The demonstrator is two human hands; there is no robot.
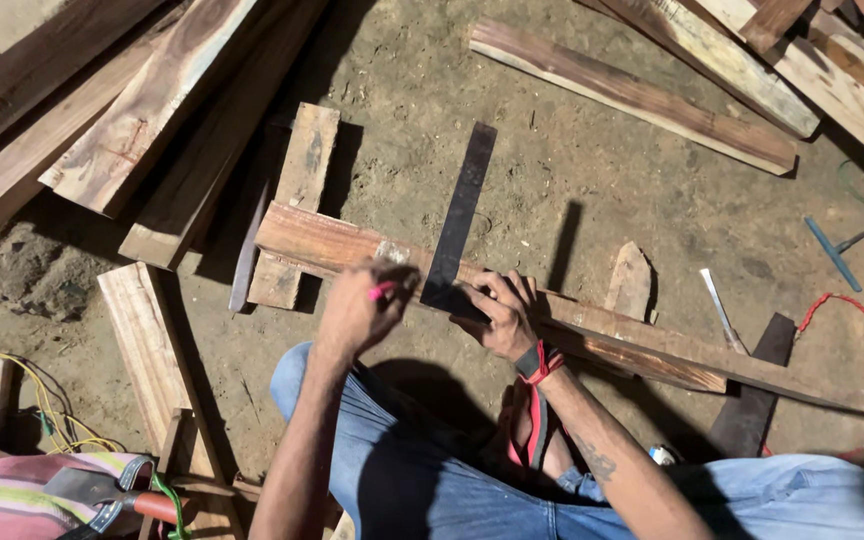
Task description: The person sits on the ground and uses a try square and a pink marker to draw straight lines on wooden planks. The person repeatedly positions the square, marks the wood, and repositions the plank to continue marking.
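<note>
Plank (592, 325) lies across the dirt floor (602, 190) before your knees, a dark steel square (457, 225) laid over it. Your left hand (362, 310) pinches a pink pencil (382, 291) beside the blade; your right hand (497, 315) presses spread fingers on the square. Stacked boards (122, 110) crowd the left; open ground lies ahead

Bare-armed, in blue jeans (402, 470); a red-and-black band (535, 362) circles the right wrist, a dark tattoo (597, 463) marks that forearm.
</note>
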